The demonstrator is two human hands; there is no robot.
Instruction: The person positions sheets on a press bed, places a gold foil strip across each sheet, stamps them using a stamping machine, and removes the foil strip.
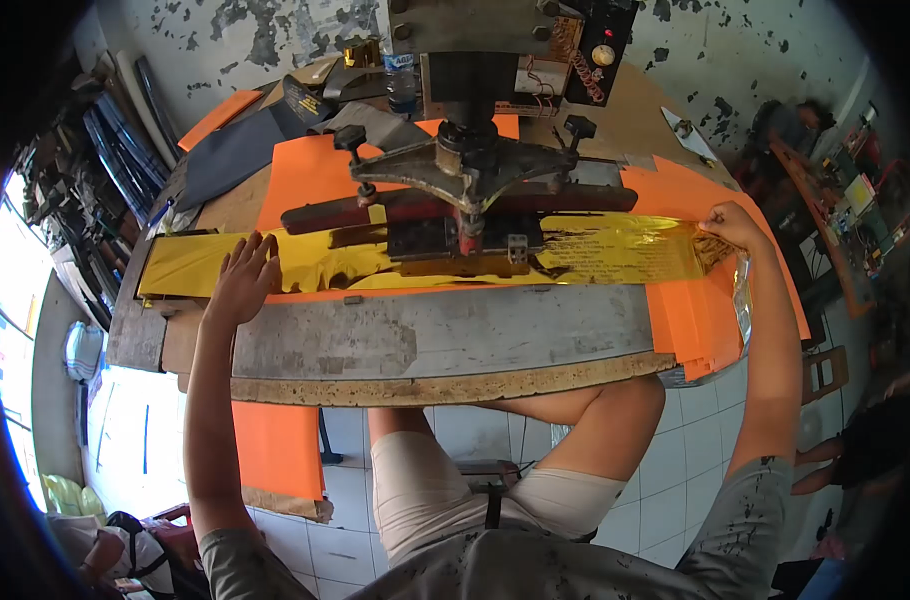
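Observation:
A long strip of gold stamping foil point(315, 262) runs across the work table under a hot stamping press point(465, 165). My left hand point(243, 275) lies flat on the foil's left part, fingers stretched out. At the other end, my right hand point(732, 226) is closed on the foil's crumpled right edge. Rows of printed lettering and dark used patches show on the foil between the press and my right hand. The press's dark block point(420, 240) hides the middle of the strip. Orange sheets point(690, 325) lie under the foil's right end.
More orange sheets point(310, 175) and dark grey sheets point(230, 155) lie behind the foil. A water bottle point(400, 85) stands at the back beside the press's control box point(603, 55). Below the table's front edge point(445, 383) hangs an orange sheet. Other people are at both sides.

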